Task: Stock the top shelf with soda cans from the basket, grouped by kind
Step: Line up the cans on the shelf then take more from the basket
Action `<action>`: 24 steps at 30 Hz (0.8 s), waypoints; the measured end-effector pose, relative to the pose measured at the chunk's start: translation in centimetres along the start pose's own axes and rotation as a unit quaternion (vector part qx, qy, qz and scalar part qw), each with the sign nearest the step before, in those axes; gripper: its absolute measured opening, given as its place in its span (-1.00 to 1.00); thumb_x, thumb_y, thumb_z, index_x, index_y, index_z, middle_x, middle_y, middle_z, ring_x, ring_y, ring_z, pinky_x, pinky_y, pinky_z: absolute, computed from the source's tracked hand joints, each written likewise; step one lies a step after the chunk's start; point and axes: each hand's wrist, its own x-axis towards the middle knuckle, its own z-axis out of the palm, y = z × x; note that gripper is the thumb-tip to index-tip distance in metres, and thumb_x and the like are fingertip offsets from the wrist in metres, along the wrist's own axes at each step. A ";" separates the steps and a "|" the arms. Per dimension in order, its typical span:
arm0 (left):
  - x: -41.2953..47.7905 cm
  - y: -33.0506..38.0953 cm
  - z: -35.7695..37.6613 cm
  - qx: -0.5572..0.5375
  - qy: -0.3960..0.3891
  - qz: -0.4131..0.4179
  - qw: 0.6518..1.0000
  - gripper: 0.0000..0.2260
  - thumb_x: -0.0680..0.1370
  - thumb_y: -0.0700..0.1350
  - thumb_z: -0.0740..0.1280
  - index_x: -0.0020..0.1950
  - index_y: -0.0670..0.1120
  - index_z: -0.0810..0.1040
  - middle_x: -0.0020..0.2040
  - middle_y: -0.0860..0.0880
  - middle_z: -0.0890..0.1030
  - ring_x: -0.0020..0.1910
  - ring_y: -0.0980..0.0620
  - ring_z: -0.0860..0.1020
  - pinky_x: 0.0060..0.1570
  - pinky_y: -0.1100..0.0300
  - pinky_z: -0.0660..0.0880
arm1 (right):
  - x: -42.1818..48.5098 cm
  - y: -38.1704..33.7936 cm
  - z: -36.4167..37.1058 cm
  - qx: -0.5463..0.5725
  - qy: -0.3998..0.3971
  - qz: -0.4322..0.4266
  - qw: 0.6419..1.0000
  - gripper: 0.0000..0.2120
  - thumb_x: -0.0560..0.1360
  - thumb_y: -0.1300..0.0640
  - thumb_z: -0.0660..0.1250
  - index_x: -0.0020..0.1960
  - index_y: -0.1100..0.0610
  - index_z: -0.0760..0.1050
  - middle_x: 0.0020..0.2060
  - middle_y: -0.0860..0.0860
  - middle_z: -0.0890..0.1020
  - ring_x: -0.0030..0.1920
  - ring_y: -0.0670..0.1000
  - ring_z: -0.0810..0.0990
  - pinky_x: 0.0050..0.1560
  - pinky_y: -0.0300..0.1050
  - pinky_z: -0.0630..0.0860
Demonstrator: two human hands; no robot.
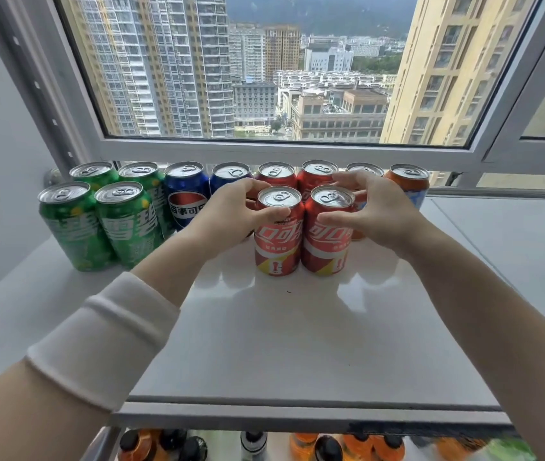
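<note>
The left hand (231, 211) clasps one red aluminium cola can (279, 234); the right hand (377, 211) clasps its twin (326, 237) at three o'clock, likely aligning reds together.

Both arms reach forward, the left in a white sleeve (104, 341). The left hand (231, 211) curls round the left red can (277, 241), thumb before the grip, fingers behind. The right hand (374, 211) clasps the right red can (326, 247) likewise.
</note>
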 end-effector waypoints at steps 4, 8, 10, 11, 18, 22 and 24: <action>0.5 0.2 0.5 -0.017 0.006 -0.007 1.000 -0.57 0.44 -0.01 0.42 0.27 -0.04 0.44 0.05 0.02 0.59 0.10 0.05 0.53 0.03 0.07 0.56 | 0.1 0.1 0.0 0.053 0.018 0.022 0.998 -0.43 0.27 0.13 0.55 0.21 0.04 0.42 0.08 -0.04 0.53 -0.01 -0.10 0.51 -0.20 -0.26 0.47; 0.9 0.0 0.8 -0.020 0.016 -0.013 1.000 -0.53 0.42 0.00 0.43 0.29 -0.06 0.43 0.15 -0.01 0.58 0.15 0.02 0.52 0.14 -0.01 0.51 | 0.3 -0.1 -0.1 0.083 0.025 0.035 0.996 -0.51 0.27 0.15 0.55 0.09 -0.01 0.39 0.01 -0.07 0.51 -0.10 -0.20 0.48 -0.35 -0.21 0.47; 1.0 -0.2 0.8 -0.024 0.017 -0.015 0.999 -0.51 0.42 0.01 0.44 0.29 -0.07 0.43 0.16 -0.01 0.57 0.15 0.02 0.52 0.15 -0.01 0.51 | 0.3 -0.2 -0.2 0.079 0.026 0.037 0.996 -0.52 0.28 0.15 0.54 0.08 0.00 0.38 0.00 -0.07 0.50 -0.11 -0.20 0.48 -0.35 -0.20 0.48; 1.1 -0.2 0.8 -0.025 0.018 -0.016 0.999 -0.51 0.41 0.01 0.44 0.30 -0.06 0.42 0.16 0.00 0.57 0.14 0.02 0.52 0.15 -0.01 0.51 | 0.3 -0.2 -0.1 0.077 0.024 0.036 0.996 -0.52 0.28 0.15 0.54 0.08 0.00 0.37 0.00 -0.06 0.50 -0.10 -0.17 0.48 -0.35 -0.20 0.48; 1.0 0.0 0.9 -0.023 0.012 -0.016 1.000 -0.50 0.43 0.00 0.43 0.32 -0.08 0.40 0.18 -0.01 0.56 0.14 0.04 0.53 0.13 0.07 0.50 | 0.8 0.0 0.1 0.029 0.034 0.023 0.999 -0.54 0.29 0.12 0.54 0.06 0.05 0.37 0.01 0.00 0.48 0.05 0.00 0.47 0.00 -0.13 0.43; 1.0 0.0 0.9 -0.022 0.012 -0.018 1.000 -0.50 0.42 0.00 0.43 0.31 -0.08 0.40 0.18 -0.02 0.56 0.14 0.03 0.53 0.14 0.05 0.50 | 0.9 -0.1 0.2 0.018 0.030 0.021 0.999 -0.55 0.30 0.12 0.53 0.06 0.06 0.36 0.01 -0.02 0.47 0.07 -0.02 0.45 0.02 -0.15 0.39; 1.1 0.0 0.9 -0.023 0.016 -0.016 0.999 -0.48 0.42 0.00 0.44 0.33 -0.10 0.40 0.19 -0.03 0.56 0.15 0.02 0.52 0.16 0.04 0.49 | 0.9 -0.2 0.2 0.018 0.029 0.023 0.999 -0.55 0.30 0.13 0.53 0.06 0.07 0.35 0.00 -0.03 0.46 0.08 -0.03 0.44 0.05 -0.14 0.40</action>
